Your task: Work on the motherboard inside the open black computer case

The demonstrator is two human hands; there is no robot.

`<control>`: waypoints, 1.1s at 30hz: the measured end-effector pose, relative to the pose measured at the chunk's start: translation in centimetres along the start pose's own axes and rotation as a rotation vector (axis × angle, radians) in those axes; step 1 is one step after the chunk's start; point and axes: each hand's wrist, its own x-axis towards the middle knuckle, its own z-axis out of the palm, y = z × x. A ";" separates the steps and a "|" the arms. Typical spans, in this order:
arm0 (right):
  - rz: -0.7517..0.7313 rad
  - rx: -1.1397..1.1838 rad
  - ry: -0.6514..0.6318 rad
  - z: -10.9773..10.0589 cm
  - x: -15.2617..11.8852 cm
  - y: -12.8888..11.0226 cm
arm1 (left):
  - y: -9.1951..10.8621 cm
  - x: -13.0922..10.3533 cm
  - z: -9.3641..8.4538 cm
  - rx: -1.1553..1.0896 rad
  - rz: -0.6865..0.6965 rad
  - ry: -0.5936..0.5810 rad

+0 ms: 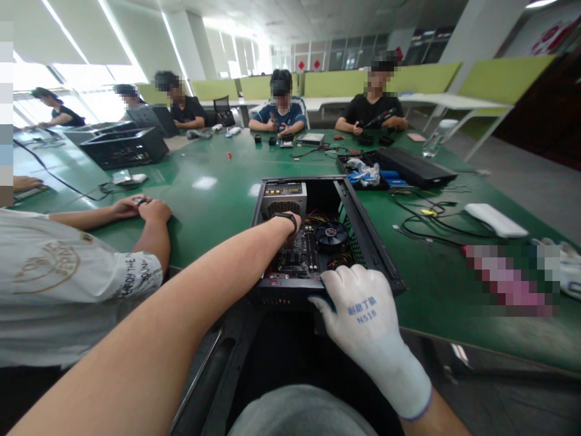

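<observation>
An open black computer case [379,242] lies at the table's near edge. Inside it are a grey power supply [285,192], a round black fan [331,234] and a dark circuit board [290,259]. My bare left hand [295,223], with a dark band at the wrist, reaches into the case beside the power supply; its fingers are hidden. My right hand [358,300], in a white glove, is wrapped over the near wall of the case, fingers on top and thumb in front.
Close on the left sits a person [82,278] with both hands on the green table [204,212]. Cables [422,224], a white box [495,220] and a black tray [385,178] lie right. People and another case [122,148] are farther back.
</observation>
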 end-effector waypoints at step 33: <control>0.025 0.018 -0.024 -0.1 -0.1 -0.2 | 0.4 -3.3 -0.6 0.002 0.080 0.108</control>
